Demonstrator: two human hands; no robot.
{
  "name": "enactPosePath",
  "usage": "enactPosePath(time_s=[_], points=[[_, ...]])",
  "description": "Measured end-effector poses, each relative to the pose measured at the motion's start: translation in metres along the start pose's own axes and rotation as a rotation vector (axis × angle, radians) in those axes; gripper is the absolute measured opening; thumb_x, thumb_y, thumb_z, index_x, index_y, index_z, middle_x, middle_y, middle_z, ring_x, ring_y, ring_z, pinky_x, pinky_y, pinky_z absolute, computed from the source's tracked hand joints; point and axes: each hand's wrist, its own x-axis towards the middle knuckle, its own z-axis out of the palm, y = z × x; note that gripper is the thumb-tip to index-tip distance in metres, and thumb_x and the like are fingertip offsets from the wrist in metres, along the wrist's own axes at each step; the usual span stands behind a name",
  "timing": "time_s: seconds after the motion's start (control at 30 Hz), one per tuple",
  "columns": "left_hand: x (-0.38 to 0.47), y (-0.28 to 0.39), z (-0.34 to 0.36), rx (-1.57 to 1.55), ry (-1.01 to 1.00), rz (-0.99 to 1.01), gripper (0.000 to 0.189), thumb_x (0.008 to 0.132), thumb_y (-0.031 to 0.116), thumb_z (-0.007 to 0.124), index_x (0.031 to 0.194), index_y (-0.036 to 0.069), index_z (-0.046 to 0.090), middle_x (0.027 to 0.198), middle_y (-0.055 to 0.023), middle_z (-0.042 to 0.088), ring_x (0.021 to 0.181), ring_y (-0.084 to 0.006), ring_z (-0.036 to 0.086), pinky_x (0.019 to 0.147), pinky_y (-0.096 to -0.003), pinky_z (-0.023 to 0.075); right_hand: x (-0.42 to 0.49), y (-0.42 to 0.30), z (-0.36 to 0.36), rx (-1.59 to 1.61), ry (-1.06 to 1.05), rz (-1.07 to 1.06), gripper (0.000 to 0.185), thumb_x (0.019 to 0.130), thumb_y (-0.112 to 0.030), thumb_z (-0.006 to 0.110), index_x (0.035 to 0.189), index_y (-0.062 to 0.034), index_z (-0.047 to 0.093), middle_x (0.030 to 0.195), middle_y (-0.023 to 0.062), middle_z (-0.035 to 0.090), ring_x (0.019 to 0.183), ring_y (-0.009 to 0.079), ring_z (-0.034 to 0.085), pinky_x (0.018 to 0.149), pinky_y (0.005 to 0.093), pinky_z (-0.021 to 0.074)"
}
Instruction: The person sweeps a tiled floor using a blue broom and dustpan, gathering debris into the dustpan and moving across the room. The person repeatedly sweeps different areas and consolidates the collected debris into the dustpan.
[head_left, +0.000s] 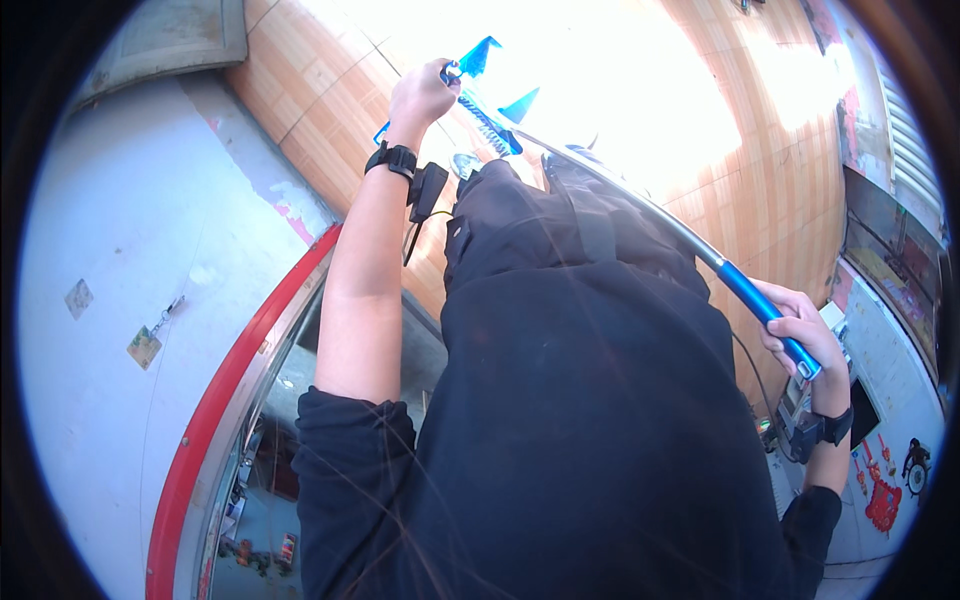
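Note:
My left hand (424, 94) is closed around a dark blue plastic part (451, 73), whose full shape my fingers hide. Just beyond it is a blue toothed dustpan (491, 124), its pointed sides partly lost in glare. From near the dustpan a metal pole (622, 184) slants down to the right across my legs, ending in a blue grip (757, 300). My right hand (799, 330) wraps round that grip near its end. Another bit of blue plastic (382, 133) shows behind my left wrist. Whether the pole joins the dustpan is unclear.
My legs and shoes stand on a wood-patterned floor (780, 187), where strong sunlight washes out detail ahead. At left are a pale wall (112, 225) and a red-edged frame (247, 337). A thin cable (754, 364) hangs by my right side, near wall decorations (885, 502).

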Motion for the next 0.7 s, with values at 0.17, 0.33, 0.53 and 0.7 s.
enactPosePath(time_s=[0.17, 0.33, 0.53, 0.7], points=[[0.006, 0.002, -0.001, -0.025, -0.011, -0.004, 0.036, 0.081, 0.027, 0.060, 0.116, 0.017, 0.063, 0.097, -0.0110, 0.068, 0.092, -0.0298, 0.064, 0.080, -0.0383, 0.0504, -0.008, 0.014, -0.030, 0.123, 0.042, 0.002, 0.064, 0.083, -0.012, 0.052, 0.140, 0.0078, 0.028, 0.056, 0.0051, 0.048, 0.033, 0.0079, 0.045, 0.031, 0.0171, 0.0385], [0.007, 0.004, 0.000, -0.044, -0.019, -0.022, 0.036, 0.081, 0.027, 0.060, 0.115, 0.017, 0.063, 0.096, -0.0109, 0.068, 0.092, -0.0296, 0.064, 0.081, -0.0381, 0.0504, -0.005, 0.017, -0.043, 0.193, 0.058, -0.011, 0.064, 0.084, -0.014, 0.054, 0.139, 0.0074, 0.028, 0.058, 0.0042, 0.048, 0.033, 0.0077, 0.045, 0.031, 0.0163, 0.0388], [-0.002, 0.007, -0.005, 0.000, -0.012, -0.013, 0.035, 0.082, 0.027, 0.058, 0.115, 0.019, 0.064, 0.096, -0.0105, 0.068, 0.092, -0.0294, 0.064, 0.080, -0.0379, 0.0507, -0.011, 0.009, -0.043, 0.253, 0.101, -0.080, 0.059, 0.087, -0.013, 0.050, 0.138, 0.0076, 0.028, 0.058, 0.0011, 0.046, 0.032, 0.0056, 0.039, 0.031, 0.0149, 0.0366], [-0.012, 0.003, -0.009, 0.021, -0.006, -0.030, 0.035, 0.082, 0.028, 0.058, 0.115, 0.020, 0.064, 0.095, -0.0102, 0.068, 0.091, -0.0292, 0.064, 0.079, -0.0379, 0.0512, -0.018, 0.000, -0.037, 0.174, 0.198, -0.105, 0.060, 0.090, -0.015, 0.051, 0.140, 0.0075, 0.025, 0.059, 0.0006, 0.045, 0.033, 0.0028, 0.038, 0.032, 0.0127, 0.0372]])
